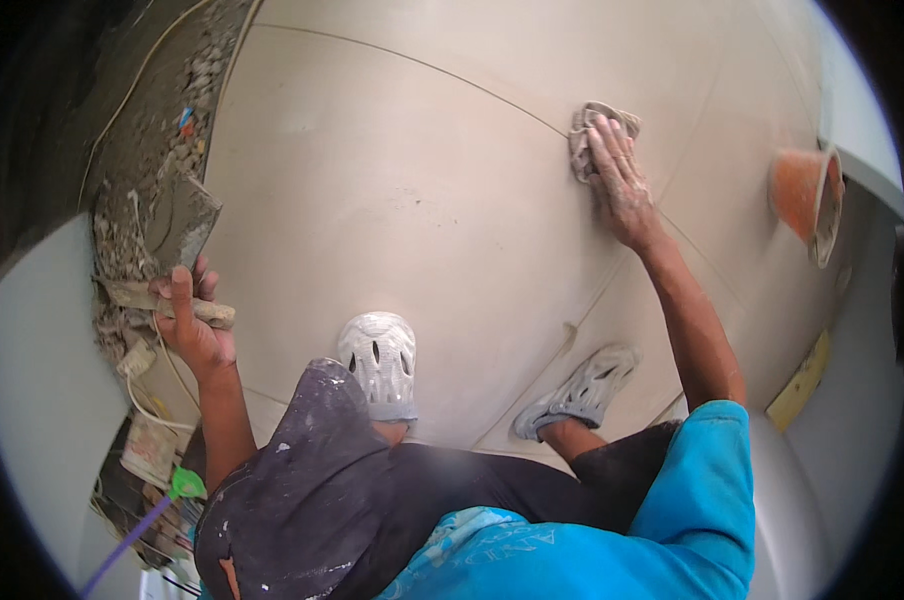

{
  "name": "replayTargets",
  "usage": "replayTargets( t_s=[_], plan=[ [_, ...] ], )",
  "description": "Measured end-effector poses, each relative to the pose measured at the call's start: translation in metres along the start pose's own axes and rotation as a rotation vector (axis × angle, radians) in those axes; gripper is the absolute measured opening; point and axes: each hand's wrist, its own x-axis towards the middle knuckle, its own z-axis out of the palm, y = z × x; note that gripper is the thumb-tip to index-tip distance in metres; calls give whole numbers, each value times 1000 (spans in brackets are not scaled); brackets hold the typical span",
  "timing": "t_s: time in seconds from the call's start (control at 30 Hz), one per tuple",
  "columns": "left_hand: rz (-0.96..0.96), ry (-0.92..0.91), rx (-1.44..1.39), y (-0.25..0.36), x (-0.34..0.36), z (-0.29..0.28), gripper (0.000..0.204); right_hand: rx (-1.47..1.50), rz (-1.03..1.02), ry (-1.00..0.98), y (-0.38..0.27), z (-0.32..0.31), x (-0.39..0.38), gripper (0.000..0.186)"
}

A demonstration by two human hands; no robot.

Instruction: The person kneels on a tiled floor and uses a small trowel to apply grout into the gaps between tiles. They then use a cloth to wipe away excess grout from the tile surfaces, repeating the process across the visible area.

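Note:
My right hand (627, 195) lies on a crumpled grey-brown rag (582, 150) and presses it against the large beige floor tiles (402, 150), near a joint line. Its fingers are straight, close together and laid over the cloth. On the left, my left hand (194, 325) is closed around the pale handle of a trowel (187, 222). The trowel's grey, dirt-caked blade points away from me, over the boundary between tile and rubble. Part of the handle is hidden by my fingers. Some dark specks show on the tile between my hands.
A strip of rubble (122, 235) with a cable borders the tiles at left. An orange bucket (797, 190) stands at right, near a yellow strip-like piece (800, 382) by the wall. My shoes (377, 360) are on the tiles. A green-headed purple stick (142, 525) is lower left.

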Motion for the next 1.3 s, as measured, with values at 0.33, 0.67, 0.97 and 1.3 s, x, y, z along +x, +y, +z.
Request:
replayTargets(
  t_s=[0.33, 0.67, 0.97, 1.3],
  plan=[
    [-67, 254, 32, 28, -57, -29, 22, 244, -449, 25, -94, 126, 247, 60],
    [-209, 347, -308, 97, -220, -125, 39, 367, -883, -128, -69, 79, 313, 44],
    [92, 725, 110, 57, -314, -97, 39, 121, -578, -440, 120, -22, 24, 62],
    [-199, 362, -273, 73, -317, -88, 30, 455, -815, -128, -29, 40, 243, 33]
  ],
)
